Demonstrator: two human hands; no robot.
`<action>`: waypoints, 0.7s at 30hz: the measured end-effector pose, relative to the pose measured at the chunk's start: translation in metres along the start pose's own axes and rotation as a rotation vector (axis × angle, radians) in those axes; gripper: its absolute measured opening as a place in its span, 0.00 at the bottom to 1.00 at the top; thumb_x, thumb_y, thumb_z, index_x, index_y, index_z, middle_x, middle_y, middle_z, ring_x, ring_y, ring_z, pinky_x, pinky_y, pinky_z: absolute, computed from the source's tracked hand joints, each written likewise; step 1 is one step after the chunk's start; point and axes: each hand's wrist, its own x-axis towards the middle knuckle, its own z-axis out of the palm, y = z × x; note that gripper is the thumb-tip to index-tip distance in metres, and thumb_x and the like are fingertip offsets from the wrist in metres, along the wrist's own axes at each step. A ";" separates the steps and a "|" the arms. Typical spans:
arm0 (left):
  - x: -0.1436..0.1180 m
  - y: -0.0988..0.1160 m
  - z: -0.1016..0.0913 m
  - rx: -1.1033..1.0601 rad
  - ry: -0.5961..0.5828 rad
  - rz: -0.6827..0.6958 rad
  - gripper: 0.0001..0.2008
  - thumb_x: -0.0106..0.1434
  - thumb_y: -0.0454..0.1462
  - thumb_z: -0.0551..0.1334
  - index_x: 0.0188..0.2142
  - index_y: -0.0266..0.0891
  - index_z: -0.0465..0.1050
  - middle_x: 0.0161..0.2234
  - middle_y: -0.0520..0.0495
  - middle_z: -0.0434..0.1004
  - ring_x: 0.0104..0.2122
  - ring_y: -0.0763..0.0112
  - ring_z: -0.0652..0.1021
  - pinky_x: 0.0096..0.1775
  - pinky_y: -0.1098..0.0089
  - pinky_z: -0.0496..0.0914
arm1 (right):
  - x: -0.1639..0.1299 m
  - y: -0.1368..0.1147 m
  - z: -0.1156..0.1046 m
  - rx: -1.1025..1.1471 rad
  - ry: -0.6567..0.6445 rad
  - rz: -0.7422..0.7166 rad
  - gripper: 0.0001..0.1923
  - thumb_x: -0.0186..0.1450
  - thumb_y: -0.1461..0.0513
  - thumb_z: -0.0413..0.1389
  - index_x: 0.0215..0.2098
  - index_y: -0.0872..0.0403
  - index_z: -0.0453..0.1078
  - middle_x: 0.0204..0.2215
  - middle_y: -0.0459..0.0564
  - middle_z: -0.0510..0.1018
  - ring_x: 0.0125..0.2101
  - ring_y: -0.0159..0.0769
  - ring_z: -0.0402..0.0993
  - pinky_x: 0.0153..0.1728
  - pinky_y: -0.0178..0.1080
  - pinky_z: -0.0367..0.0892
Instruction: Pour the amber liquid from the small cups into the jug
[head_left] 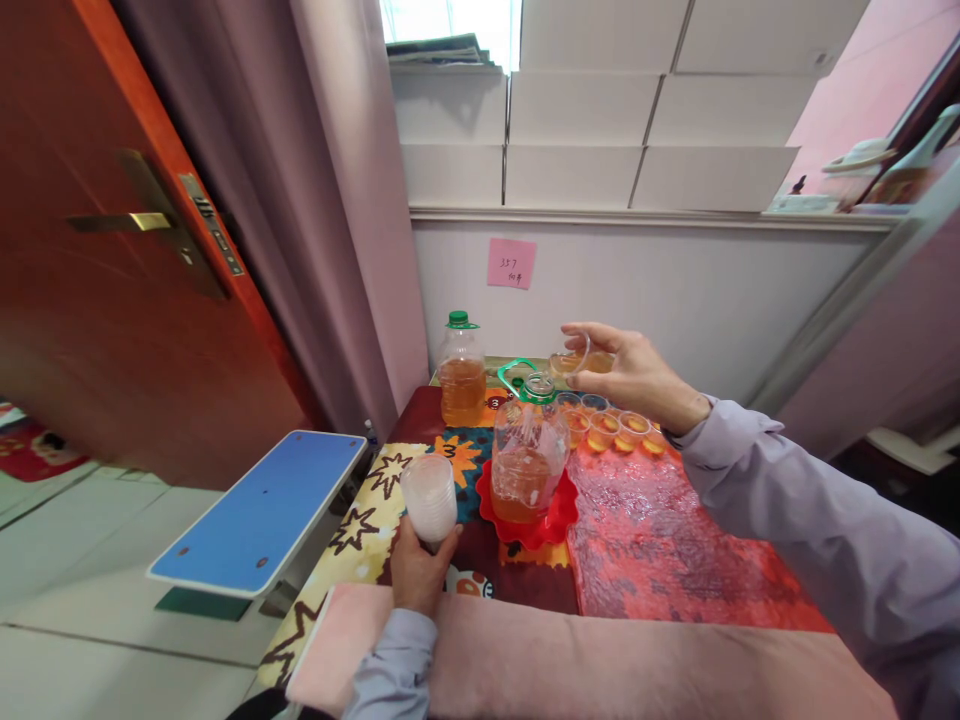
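Patterned cloth (660, 540) covers a low table under a window wall stacked with white boxes (600, 110). Right hand (637, 375) pinches a small clear cup (571, 358) of amber liquid by its rim, held tilted above the open jug (527, 455) on a red tray (559, 520). Left hand (418, 572) wraps a stack of cups (429, 497) upright at the table's near edge. Filled cups (615, 427) line up behind the jug; a capped bottle (461, 372) stands to the left of them.

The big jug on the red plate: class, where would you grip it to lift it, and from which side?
Take the jug by its green loop handle at the neck, coming from above; the body looks wide, smooth and part full, so it is probably harder to grasp. The handle stands clear of both hands.
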 end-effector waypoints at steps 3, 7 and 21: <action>0.000 0.002 -0.001 -0.007 -0.007 -0.004 0.28 0.45 0.60 0.69 0.35 0.45 0.68 0.29 0.46 0.81 0.31 0.53 0.80 0.33 0.60 0.71 | 0.001 -0.001 0.000 -0.026 0.006 -0.017 0.34 0.54 0.62 0.69 0.60 0.51 0.77 0.50 0.55 0.85 0.49 0.50 0.84 0.58 0.55 0.75; 0.000 0.003 -0.002 -0.010 0.000 0.009 0.28 0.45 0.60 0.69 0.35 0.44 0.69 0.29 0.45 0.80 0.31 0.54 0.80 0.33 0.60 0.71 | 0.003 0.000 -0.001 -0.054 0.012 -0.042 0.34 0.54 0.61 0.70 0.60 0.50 0.77 0.49 0.54 0.85 0.49 0.50 0.83 0.58 0.55 0.75; -0.001 0.000 -0.001 0.008 -0.018 0.007 0.28 0.47 0.61 0.68 0.35 0.45 0.68 0.30 0.45 0.80 0.31 0.54 0.79 0.33 0.60 0.70 | 0.006 -0.005 0.004 -0.138 0.038 -0.144 0.33 0.54 0.65 0.67 0.58 0.47 0.78 0.49 0.49 0.84 0.48 0.47 0.81 0.56 0.52 0.75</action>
